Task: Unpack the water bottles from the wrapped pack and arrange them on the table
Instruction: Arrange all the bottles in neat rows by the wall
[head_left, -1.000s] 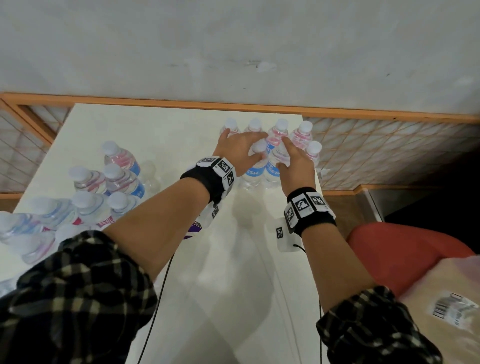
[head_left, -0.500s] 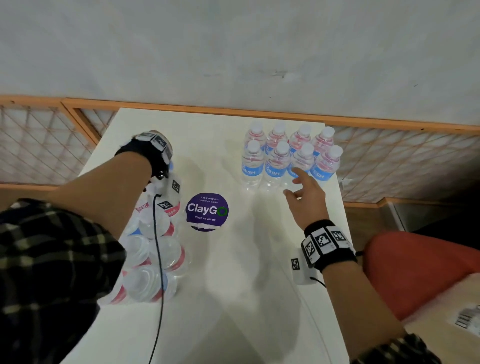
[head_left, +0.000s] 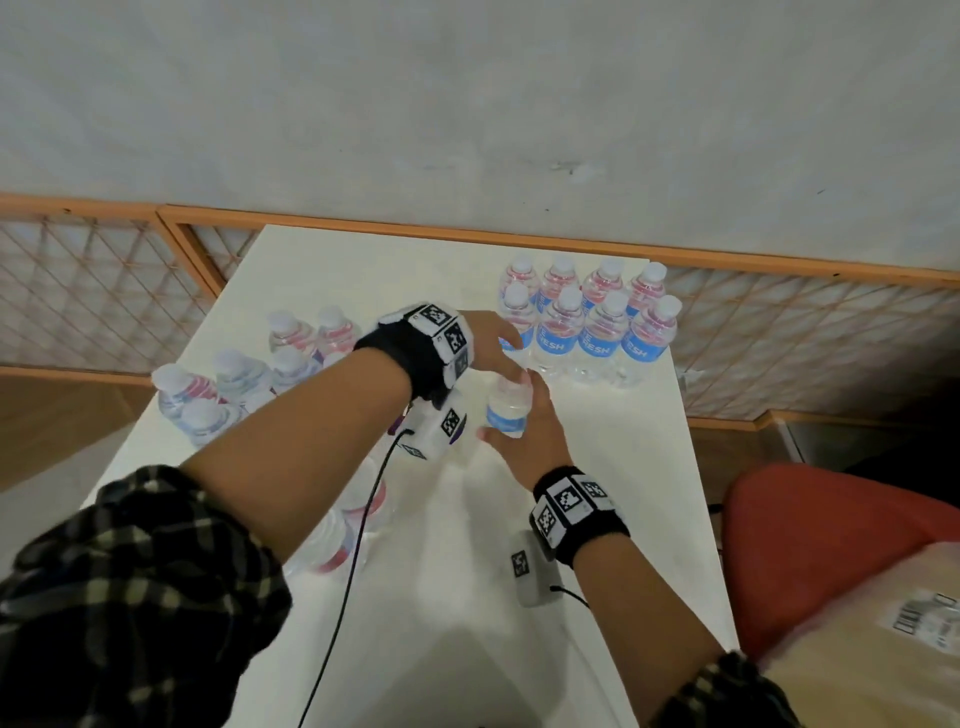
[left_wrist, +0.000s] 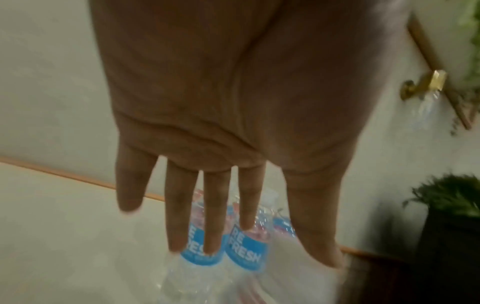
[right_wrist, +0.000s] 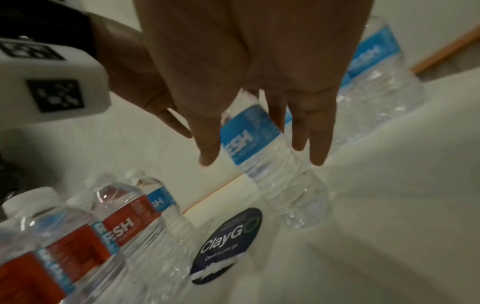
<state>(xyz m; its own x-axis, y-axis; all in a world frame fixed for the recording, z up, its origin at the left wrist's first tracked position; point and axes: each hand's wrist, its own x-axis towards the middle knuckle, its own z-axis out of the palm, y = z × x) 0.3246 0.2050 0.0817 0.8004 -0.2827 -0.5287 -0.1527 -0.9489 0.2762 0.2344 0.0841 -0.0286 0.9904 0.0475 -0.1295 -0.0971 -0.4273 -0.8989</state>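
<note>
One blue-labelled water bottle (head_left: 506, 413) is upright at the middle of the white table (head_left: 467, 649), and my right hand (head_left: 524, 441) holds it between thumb and fingers. In the right wrist view the bottle (right_wrist: 252, 133) shows between the thumb and fingers of that hand (right_wrist: 246, 61). My left hand (head_left: 493, 338) hovers just above and left of the bottle's cap with straight fingers (left_wrist: 215, 205), holding nothing. Two rows of arranged bottles (head_left: 597, 332) stand at the far right corner. The remaining pack bottles (head_left: 234, 384) cluster at the left edge, partly hidden by my left forearm.
A round dark ClayGo sticker (right_wrist: 228, 236) lies on the table between the pack and the held bottle. A wooden lattice railing (head_left: 104, 291) runs behind the table. A red chair (head_left: 831, 545) and a cardboard box (head_left: 883, 654) sit at the right.
My left hand has come back from the pack on the left to the middle of the table. My right hand, open half a second ago, now holds a bottle.
</note>
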